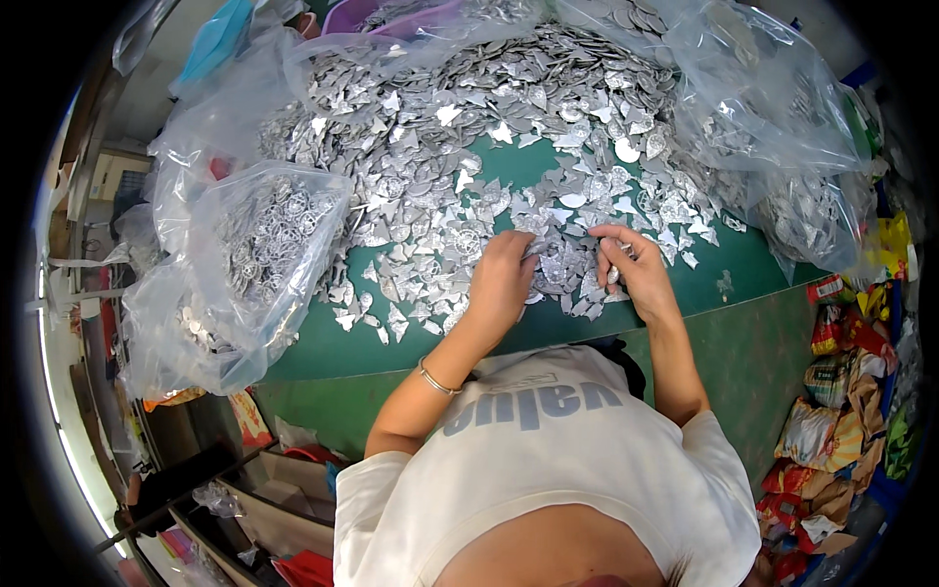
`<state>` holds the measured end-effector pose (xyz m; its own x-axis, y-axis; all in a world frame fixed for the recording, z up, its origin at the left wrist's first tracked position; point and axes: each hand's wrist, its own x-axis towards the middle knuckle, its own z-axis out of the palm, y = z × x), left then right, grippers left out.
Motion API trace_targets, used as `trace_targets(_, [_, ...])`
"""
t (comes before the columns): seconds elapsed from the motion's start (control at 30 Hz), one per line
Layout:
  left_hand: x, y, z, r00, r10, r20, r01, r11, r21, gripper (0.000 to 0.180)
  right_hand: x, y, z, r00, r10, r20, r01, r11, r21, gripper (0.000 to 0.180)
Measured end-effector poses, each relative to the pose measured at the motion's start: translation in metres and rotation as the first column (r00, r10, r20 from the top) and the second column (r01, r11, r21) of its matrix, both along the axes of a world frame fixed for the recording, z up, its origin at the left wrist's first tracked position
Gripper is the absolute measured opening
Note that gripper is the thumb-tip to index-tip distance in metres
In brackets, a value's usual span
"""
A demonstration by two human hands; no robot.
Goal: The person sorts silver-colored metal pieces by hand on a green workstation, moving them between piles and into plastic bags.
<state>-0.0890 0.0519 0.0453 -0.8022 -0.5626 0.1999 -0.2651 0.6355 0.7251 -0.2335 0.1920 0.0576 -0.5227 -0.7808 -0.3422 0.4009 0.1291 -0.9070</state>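
Pinching narrow, the left hand (502,279) works at the near edge of a broad spread of silver-coloured metal pieces (421,186); its fingertips meet low over them, and whether a piece is gripped I cannot tell. Right hand (636,269) just opposite, fingers bent, thumb near the index; its hold, if any, is likewise unclear. Loose pieces lie between the two hands, flat and mostly irregular in outline, on a green tabletop (323,344); farther back they heap thickly. Containers: at left, a clear plastic bag (318,279) slumps on the table, holding openwork, ring-like silver pieces (279,240); lower in the same bunched plastic, paler, rounder pieces (199,328). At right, another clear bag (782,122) drapes along the heap, grey-silver pieces (807,215) showing through its lower part. Far side: purple tub (340,17), partly cut off by the picture's edge, with grey pieces inside. Below the table at left, a divided box (293,479) has crumpled clear plastic (217,500) in one section. Colourful packages (822,430) are piled beyond the table's right end.
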Motion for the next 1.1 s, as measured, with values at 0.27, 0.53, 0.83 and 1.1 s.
trace_targets(0.27, [-0.011,0.005,0.005,0.982,0.057,-0.181,-0.044,0.996,0.075,0.023,0.030,-0.018,-0.007,0.996,-0.089,-0.029,0.087,0.994,-0.071,0.030])
trace_targets(0.53, [-0.017,0.007,0.015,0.946,0.020,-0.323,0.026,0.990,0.139,0.031,0.032,-0.040,-0.008,1.000,-0.004,0.025,0.005,1.000,-0.026,0.021])
trace_targets(0.83, [0.002,0.001,0.026,0.955,0.030,-0.295,-0.004,0.996,0.088,0.035,0.007,-0.035,-0.021,0.585,-0.004,0.811,0.259,0.949,-0.182,0.016])
trace_targets(1.1, [0.037,-0.019,0.009,0.966,0.145,-0.216,-0.128,0.987,0.093,0.028,-0.022,-0.131,0.057,0.634,0.142,0.761,0.014,0.981,-0.194,0.026])
